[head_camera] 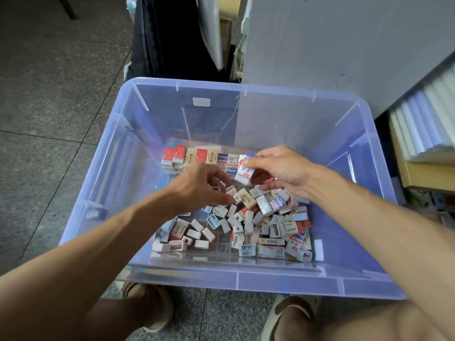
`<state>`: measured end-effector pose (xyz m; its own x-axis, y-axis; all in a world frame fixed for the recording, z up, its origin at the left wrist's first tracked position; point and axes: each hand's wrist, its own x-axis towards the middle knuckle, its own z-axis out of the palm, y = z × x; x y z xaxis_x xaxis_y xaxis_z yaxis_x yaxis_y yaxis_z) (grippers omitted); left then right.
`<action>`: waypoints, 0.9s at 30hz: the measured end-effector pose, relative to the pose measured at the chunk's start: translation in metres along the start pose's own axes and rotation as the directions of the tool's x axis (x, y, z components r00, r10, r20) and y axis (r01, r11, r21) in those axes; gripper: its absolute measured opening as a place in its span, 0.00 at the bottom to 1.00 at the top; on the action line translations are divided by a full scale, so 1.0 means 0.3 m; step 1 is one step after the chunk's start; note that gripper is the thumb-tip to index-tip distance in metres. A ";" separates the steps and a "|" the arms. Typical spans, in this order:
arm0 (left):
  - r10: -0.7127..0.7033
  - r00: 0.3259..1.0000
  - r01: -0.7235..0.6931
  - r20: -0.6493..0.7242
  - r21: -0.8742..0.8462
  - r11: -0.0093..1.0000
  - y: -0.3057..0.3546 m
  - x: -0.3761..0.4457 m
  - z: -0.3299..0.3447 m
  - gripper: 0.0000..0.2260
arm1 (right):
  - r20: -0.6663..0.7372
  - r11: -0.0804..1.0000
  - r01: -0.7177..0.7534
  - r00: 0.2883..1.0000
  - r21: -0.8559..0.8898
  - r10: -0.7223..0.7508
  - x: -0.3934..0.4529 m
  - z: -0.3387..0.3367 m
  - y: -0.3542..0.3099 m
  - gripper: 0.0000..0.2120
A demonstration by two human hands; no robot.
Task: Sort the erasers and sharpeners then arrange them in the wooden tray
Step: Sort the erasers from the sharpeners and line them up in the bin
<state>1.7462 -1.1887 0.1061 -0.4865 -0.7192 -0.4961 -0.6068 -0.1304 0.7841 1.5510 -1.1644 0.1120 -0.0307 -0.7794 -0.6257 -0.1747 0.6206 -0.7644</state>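
Observation:
A loose heap of erasers and small sharpeners [248, 225] lies in a shallow tray [222, 260] inside a translucent blue bin [118, 153]. Along the tray's far side stands a neat row of erasers [197, 156] with red, tan and blue-white sleeves. My right hand [278, 166] pinches a blue-and-white sleeved eraser [243, 172] just right of that row's end. My left hand [197, 185] hovers over the heap with its fingers curled down; its fingertips reach a tan-sleeved eraser [246, 198], and I cannot see whether they grip anything.
The bin sits on a grey tiled floor [49, 119]. A grey cabinet side [332, 45] rises behind it, with stacked white sheets on a shelf [426, 124] at the right. Dark hanging fabric [167, 38] is at the back. My sandalled feet [152, 306] are under the bin's near edge.

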 end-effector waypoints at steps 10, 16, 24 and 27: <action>0.129 0.952 -0.240 0.279 0.410 0.880 -0.056 0.114 0.129 0.10 | -0.285 0.997 0.075 0.956 0.021 -0.066 -0.031 -0.131 0.028 0.08; 0.256 0.918 -0.395 0.302 0.663 0.636 -0.107 0.219 0.207 0.17 | -0.298 0.996 0.086 0.952 0.019 -0.076 -0.027 -0.130 0.033 0.09; 0.148 0.915 -0.369 0.374 0.633 0.680 -0.138 0.262 0.211 0.19 | -0.288 0.995 0.100 0.953 0.011 -0.093 -0.022 -0.137 0.020 0.09; 0.043 0.930 -0.258 0.365 0.566 0.783 -0.126 0.269 0.222 0.09 | -0.288 0.994 0.108 0.952 0.009 -0.101 -0.024 -0.136 0.018 0.09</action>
<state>1.6882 -1.1964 0.0116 -0.7077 -0.4254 -0.5640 -0.7054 0.4694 0.5311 1.5100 -1.1589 0.1188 -0.2945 -0.8299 -0.4738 -0.1685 0.5331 -0.8291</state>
